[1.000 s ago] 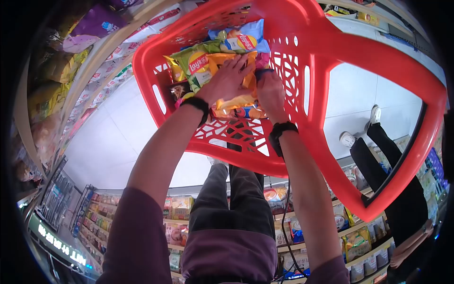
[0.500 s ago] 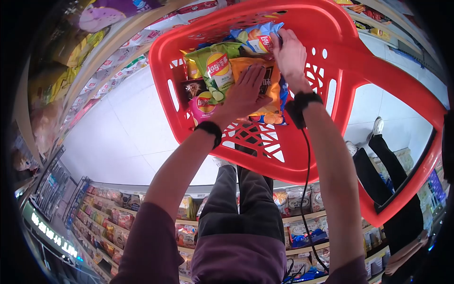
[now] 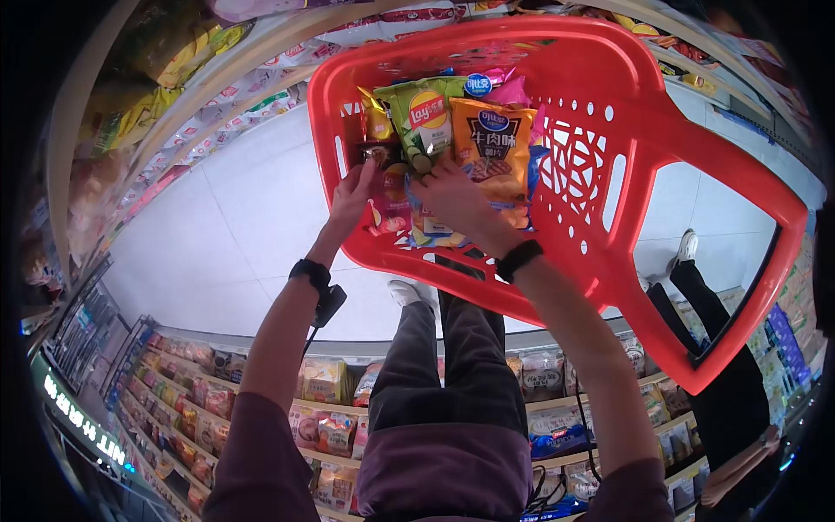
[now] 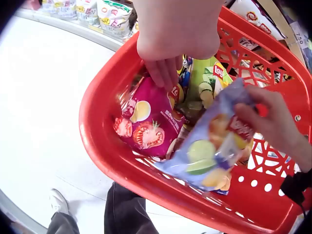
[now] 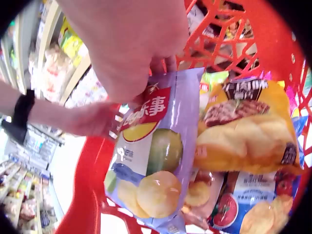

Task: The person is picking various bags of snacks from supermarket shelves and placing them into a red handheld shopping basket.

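My right hand [image 3: 461, 204] pinches the top edge of a light-blue Lay's chip bag [image 4: 204, 146], which stands tilted near the front side of the red shopping basket [image 3: 323, 143]. At the basket's left end, my left hand [image 3: 350, 196] reaches in with extended fingers over a magenta Lay's bag [image 4: 151, 117]. Behind the hands lie a green Lay's bag [image 3: 426, 109] and an orange chip bag [image 3: 496, 143]. A darker blue bag [image 5: 253, 195] with a tomato picture shows beneath the orange one.
The basket's large red handle [image 3: 739, 187] extends to the right. Beyond it are another person's black-trousered legs [image 3: 709, 304]. Shelves of packaged snacks [image 3: 209, 365] run along the near side, and more shelving [image 3: 156, 96] curves along the left. Pale floor [image 3: 217, 244] lies between.
My right hand has brought the light-blue Lay's bag from the basket's back to its front. My left hand has lifted off the orange bag and moved to the left end.
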A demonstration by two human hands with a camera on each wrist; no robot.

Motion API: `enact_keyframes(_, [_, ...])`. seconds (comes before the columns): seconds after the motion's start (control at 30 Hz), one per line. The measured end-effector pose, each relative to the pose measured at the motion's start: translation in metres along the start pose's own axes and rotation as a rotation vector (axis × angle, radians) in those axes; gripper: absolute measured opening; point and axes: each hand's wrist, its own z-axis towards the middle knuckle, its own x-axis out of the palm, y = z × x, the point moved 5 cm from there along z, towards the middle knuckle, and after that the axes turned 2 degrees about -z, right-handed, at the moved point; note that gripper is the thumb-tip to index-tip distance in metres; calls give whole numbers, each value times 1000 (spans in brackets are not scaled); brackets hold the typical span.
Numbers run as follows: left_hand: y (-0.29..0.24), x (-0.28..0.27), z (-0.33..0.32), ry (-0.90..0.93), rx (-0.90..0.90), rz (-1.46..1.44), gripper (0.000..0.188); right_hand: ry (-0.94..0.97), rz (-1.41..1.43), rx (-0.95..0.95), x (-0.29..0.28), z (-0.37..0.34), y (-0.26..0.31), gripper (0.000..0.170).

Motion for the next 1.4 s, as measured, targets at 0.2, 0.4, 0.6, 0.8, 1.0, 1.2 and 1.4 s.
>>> enact_keyframes(0.2, [-2,70,-4,351,146,609,79,-213,158,175,39,-15,-20,34])
enact_keyframes(0.4, [16,82,2,208,-33,303,84,-441,328,1417,1,-82,-138,85])
enact_keyframes(0.6, [13,91,-5,212,41,281,86,0,722,1110,1,-71,-148,97])
enact_keyframes(0.8, [14,99,2,152,80,274,94,-561,140,960,-18,-70,-167,57])
enact_keyframes(1.0, [-35,100,-17,-154,325,717,82,73,-259,221,22,-52,-119,57])
enact_keyframes(1.2, [2,91,-69,486,663,1030,47,113,-438,400,34,-22,-124,64])
enact_keyframes(1.4, [40,23,-126,450,64,1005,43,-2,22,451,-11,-69,-101,58])
